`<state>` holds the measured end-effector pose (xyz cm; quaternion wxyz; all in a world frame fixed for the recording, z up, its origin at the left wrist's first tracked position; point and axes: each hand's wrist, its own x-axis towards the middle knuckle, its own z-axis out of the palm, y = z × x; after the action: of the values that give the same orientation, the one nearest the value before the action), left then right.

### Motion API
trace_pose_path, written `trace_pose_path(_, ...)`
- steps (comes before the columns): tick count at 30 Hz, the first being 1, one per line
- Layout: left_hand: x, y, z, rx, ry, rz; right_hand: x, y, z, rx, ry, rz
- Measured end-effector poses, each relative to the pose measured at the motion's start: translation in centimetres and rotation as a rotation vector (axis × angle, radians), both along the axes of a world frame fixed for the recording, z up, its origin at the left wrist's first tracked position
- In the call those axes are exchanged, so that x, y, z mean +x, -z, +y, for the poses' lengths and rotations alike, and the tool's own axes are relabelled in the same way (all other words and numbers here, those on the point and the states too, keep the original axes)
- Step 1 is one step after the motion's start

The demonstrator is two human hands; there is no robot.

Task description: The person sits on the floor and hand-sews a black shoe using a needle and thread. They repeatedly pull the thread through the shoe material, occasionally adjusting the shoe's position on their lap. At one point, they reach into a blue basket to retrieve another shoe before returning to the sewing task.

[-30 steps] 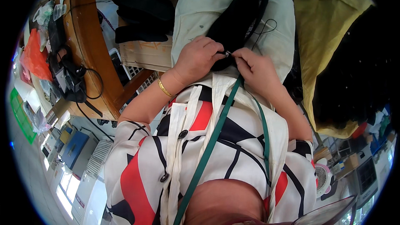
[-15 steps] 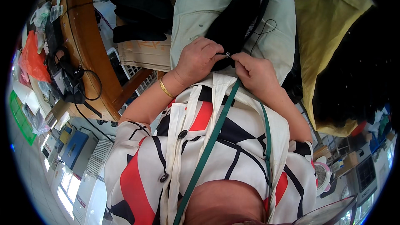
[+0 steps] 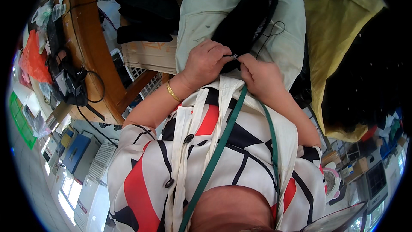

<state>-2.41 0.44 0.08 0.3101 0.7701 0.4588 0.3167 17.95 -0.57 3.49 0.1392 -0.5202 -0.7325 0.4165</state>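
Note:
A long black fabric piece [image 3: 244, 19], shaped like a shoe or slipper with a patterned inner edge, lies on the pale cloth [image 3: 197, 21] over my lap. My left hand [image 3: 207, 60] pinches its near end between thumb and fingers. Just to the right, my right hand [image 3: 262, 75] is closed in a pinch against the same end. A tiny shiny bit [image 3: 235, 56] shows between the fingertips, too small to name. Dark thread [image 3: 274, 30] loops out on the cloth beside the black piece.
On the left, a wooden table frame [image 3: 92, 38] stands next to a cardboard box [image 3: 150, 53] with more black pieces [image 3: 146, 34] on it. A dark bag [image 3: 71, 81] and a red plastic bag [image 3: 34, 58] lie farther left. Yellowish cloth [image 3: 339, 21] hangs at right.
Both hands keep their pinch at the near end of the black piece. The right fingers have shifted very slightly; otherwise the scene looks the same.

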Motion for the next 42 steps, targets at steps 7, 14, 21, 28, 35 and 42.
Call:
trace_pose_path(7,0.4,-0.2,-0.6,-0.102,-0.055,-0.053,-1.2,1.4,-0.5,0.071,-0.046,-0.126)
trace_pose_path(14,0.0,-0.8,-1.2,-0.197,-0.113,-0.052,-1.0,2.1,-0.9,0.078,0.026,-0.04)
trace_pose_path(21,0.0,0.3,-1.4,-0.1,-0.046,-0.106,-1.5,1.5,0.0,-0.191,0.209,0.152)
trace_pose_path(28,-0.3,0.3,-1.2,0.028,0.046,-0.031,-0.8,1.1,1.2,-0.308,0.182,0.249)
trace_pose_path(35,-0.3,0.1,-0.9,0.17,0.106,0.039,-0.8,0.0,3.2,-0.116,0.088,0.158)
trace_pose_path(42,-0.7,0.8,-0.5,0.136,0.183,0.008,-3.3,0.9,3.4,0.039,0.139,0.421)
